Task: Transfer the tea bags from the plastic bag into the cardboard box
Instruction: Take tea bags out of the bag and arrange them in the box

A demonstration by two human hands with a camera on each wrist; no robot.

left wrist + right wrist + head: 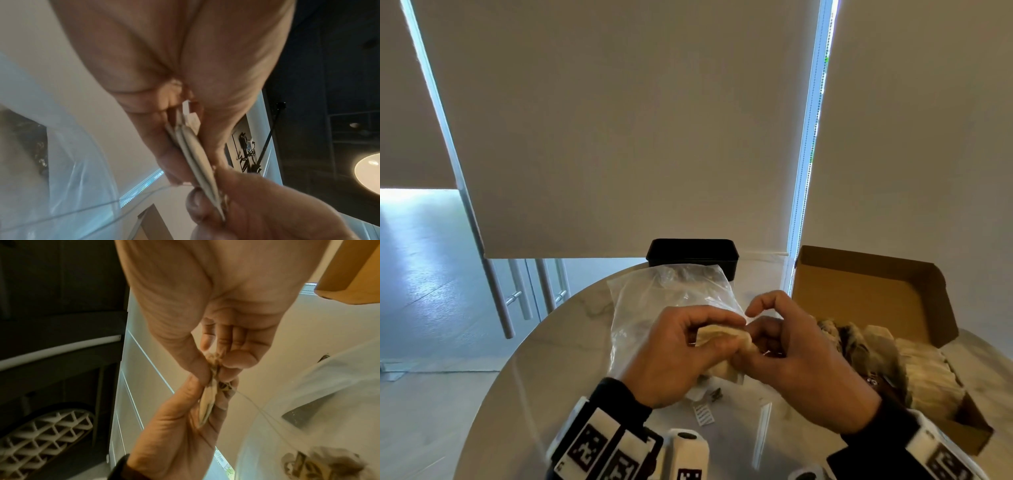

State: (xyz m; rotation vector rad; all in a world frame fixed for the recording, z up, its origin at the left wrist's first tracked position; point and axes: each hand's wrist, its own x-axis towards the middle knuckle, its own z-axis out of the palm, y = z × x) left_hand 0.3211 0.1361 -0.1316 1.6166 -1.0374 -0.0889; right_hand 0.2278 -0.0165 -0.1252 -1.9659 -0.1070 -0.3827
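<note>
While pinched by left hand point(681, 346) and right hand point(787, 349) above the tabletop point(558, 359), beside the cardboard box point(866, 294): tea bags point(722, 337), seemingly light, soft, tearable; best gripped flat across the stack.

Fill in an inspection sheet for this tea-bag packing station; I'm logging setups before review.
Surface: round pale marble-look table.
Job's things: clear plastic bag behind the hands; open cardboard box on the right, rows of tea bags inside.
Clutter: black container at the far edge; small white tag, dark crumbs nearby.
Hands: left hand and right hand both pinch a few held tea bags.
Cables: nothing seen.
Surroundings: lowered roller blinds.
</note>
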